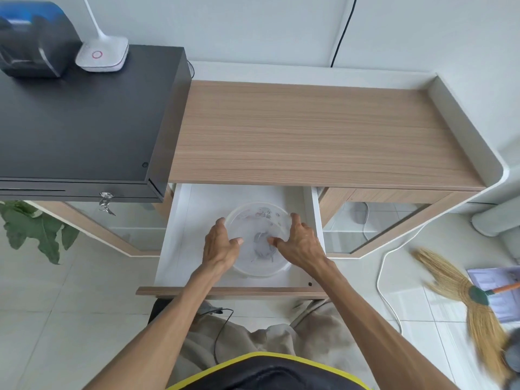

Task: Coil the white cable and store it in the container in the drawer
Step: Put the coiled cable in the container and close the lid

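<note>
A round clear plastic container [257,220] with a translucent lid sits in the open white drawer [185,237] under the wooden desk. My left hand [221,244] rests on the lid's left side, thumb on top and fingers over the rim. On the right side my right hand [299,239] mirrors it, thumb on the lid. Both hands press on the lid. Through the lid I see blurred grey and whitish shapes; I cannot tell whether the white cable is among them. A white cable [384,277] lies on the floor to the right.
The wooden desktop [318,136] is above the drawer. A black cash box [81,122] with a white lamp base [102,56] stands at left. A broom [464,294] lies on the tiled floor at right, a plant [36,229] at left.
</note>
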